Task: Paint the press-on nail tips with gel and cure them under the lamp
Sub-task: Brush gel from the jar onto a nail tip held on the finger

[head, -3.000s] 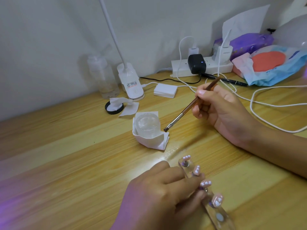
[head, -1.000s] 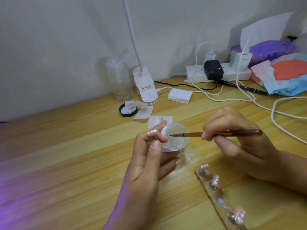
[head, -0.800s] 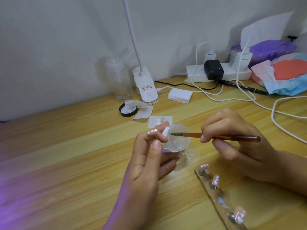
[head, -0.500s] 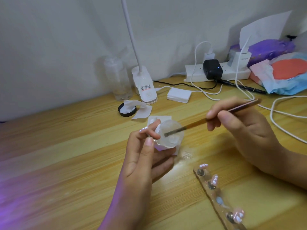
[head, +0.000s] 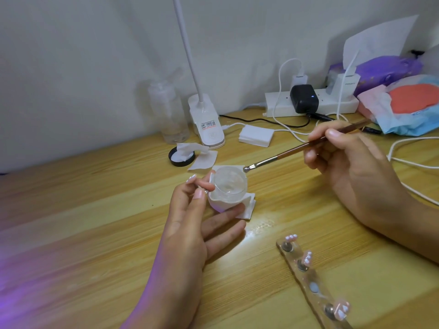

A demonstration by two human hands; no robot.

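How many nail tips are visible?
4 nail tips. Three on the clear strip: far end, next along, near end. One pinched in the left hand; others may be hidden.

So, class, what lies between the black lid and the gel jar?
A white wipe, lying flat on the table, seen in the head view.

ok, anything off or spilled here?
One mount on the holder strip is bare; its neighbours carry nail tips. Glossy speckled patch on the table beside the gel jar: smear or glare, cannot tell.
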